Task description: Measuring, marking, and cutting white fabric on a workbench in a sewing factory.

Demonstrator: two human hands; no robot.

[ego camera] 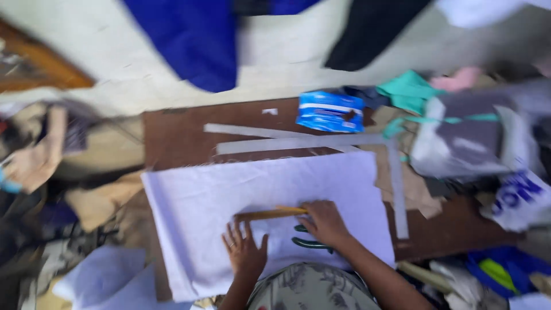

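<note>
A pale lilac-white cloth (pixel 229 195) lies spread flat on a brown wooden board (pixel 178 135). My left hand (pixel 245 250) rests palm down on the cloth with fingers spread. My right hand (pixel 324 221) presses on the end of a yellow wooden ruler (pixel 267 214) that lies across the cloth. Dark green scissor handles (pixel 310 243) show just below my right hand, on the cloth. The frame is blurred by motion.
Grey metal rulers (pixel 298 142) and an L-square (pixel 397 189) lie on the board beyond the cloth. A blue box (pixel 330 111) sits at the board's far edge. Heaps of fabric and bags crowd the left and right sides. Blue and black garments hang above.
</note>
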